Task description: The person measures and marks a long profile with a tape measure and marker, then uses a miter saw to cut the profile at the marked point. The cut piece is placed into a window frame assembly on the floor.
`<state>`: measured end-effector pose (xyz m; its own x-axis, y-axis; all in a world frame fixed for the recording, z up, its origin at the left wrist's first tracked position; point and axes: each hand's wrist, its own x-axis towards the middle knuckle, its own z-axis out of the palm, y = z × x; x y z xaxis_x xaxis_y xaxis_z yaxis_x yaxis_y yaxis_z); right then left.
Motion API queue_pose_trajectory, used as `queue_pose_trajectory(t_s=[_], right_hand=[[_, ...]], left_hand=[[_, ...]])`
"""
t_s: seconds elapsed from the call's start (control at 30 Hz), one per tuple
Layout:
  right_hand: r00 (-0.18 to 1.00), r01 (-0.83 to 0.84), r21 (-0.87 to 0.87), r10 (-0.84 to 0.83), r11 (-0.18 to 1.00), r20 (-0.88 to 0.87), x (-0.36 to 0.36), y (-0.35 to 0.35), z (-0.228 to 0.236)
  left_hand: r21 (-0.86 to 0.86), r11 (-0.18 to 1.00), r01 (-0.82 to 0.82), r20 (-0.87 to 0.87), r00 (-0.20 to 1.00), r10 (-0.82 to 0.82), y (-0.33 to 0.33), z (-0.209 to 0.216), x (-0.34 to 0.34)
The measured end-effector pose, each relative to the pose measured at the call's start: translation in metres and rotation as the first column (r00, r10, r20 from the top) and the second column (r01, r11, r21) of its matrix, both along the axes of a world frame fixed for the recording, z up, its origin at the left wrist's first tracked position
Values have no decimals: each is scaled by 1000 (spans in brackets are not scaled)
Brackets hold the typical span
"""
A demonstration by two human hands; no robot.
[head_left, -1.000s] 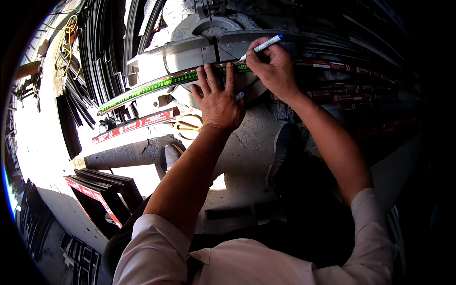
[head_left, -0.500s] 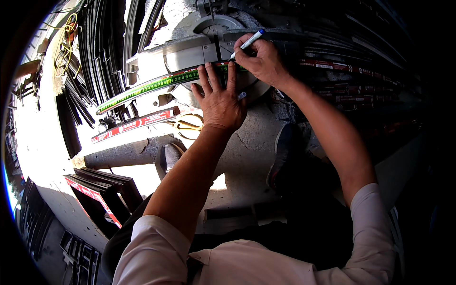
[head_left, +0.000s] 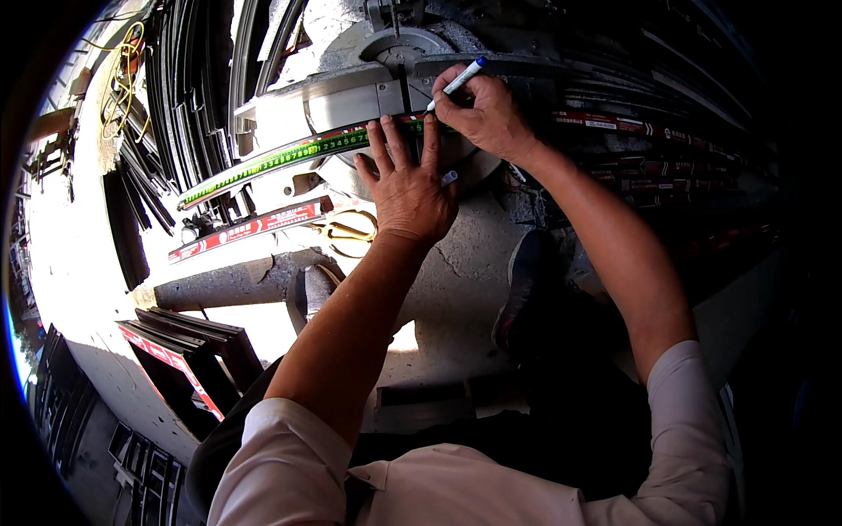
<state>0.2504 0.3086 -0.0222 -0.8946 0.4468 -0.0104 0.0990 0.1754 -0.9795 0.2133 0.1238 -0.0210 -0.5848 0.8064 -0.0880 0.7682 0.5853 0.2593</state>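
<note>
My left hand [head_left: 410,193] lies with fingers spread, its fingertips pressing on a green tape measure [head_left: 281,160] stretched along a dark strip with red-and-white marking. A small pale cap-like piece [head_left: 450,178] sticks out by the thumb side; how it is held is hidden. Pinched in my right hand [head_left: 487,114] is a white marker pen [head_left: 463,76] with a blue end. It slants down, its tip close to the tape's upper edge beside my left index finger. Beneath is the round base of a grey metal machine with a fence [head_left: 342,83] behind.
A red-labelled bar [head_left: 250,230] and a yellow-handled tool [head_left: 351,225] lie left of my left forearm. Dark metal profiles [head_left: 184,96] crowd the far left, with more bars [head_left: 649,127] at right. Black frames [head_left: 189,359] stand at lower left. A shoe [head_left: 519,285] rests below.
The marker pen's tip has shifted slightly right and up along the tape's edge. My left hand has moved a touch to the right, still pressing the tape.
</note>
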Motion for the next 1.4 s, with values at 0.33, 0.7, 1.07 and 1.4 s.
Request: queue_pose_trajectory(t_s=[0.33,0.7,1.07,1.4], right_hand=[[1000,-12,21,12,1000,12,1,0,2],[1000,-24,68,23,997,19,0,1,-1],[1000,-23,64,22,998,21,0,0,-1],[999,-27,87,25,996,31,1,1,-3]], left_hand=[[-12,1000,-1,0,1000,1,1,0,1],[4,1000,4,-3,1000,-4,0,-1,0],[10,1000,2,0,1000,-2,0,-2,0],[-13,1000,3,-4,1000,-3,1,-1,1]])
